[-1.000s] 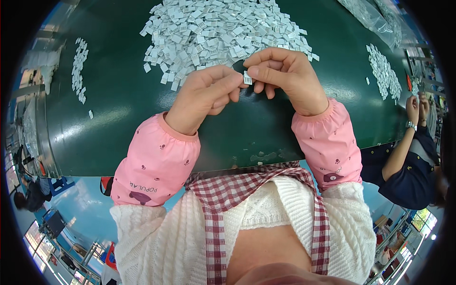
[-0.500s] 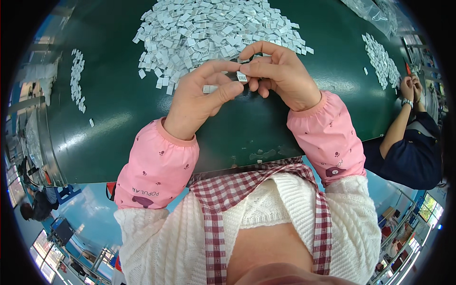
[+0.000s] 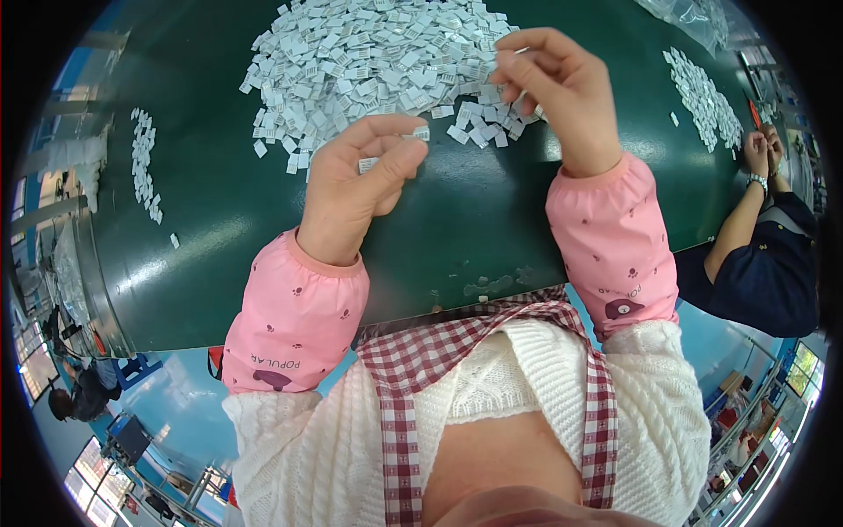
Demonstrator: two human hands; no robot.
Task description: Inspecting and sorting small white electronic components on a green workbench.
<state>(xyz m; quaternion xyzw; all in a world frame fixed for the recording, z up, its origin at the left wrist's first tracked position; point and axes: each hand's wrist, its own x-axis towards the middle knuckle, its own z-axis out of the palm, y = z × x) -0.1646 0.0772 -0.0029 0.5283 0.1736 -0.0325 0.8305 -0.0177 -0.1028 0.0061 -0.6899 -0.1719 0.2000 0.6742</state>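
A dark green table bears a dense heap of small white pieces at top center. A narrow band of similar pieces lines the left of the frame, and a larger cluster lies at upper right. One stray piece sits just below the band, another beside the cluster.

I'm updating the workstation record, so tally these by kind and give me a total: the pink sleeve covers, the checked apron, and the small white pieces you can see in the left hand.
Pink sleeve covers: 2
Checked apron: 1
White pieces visible in the left hand: 2
Total: 5
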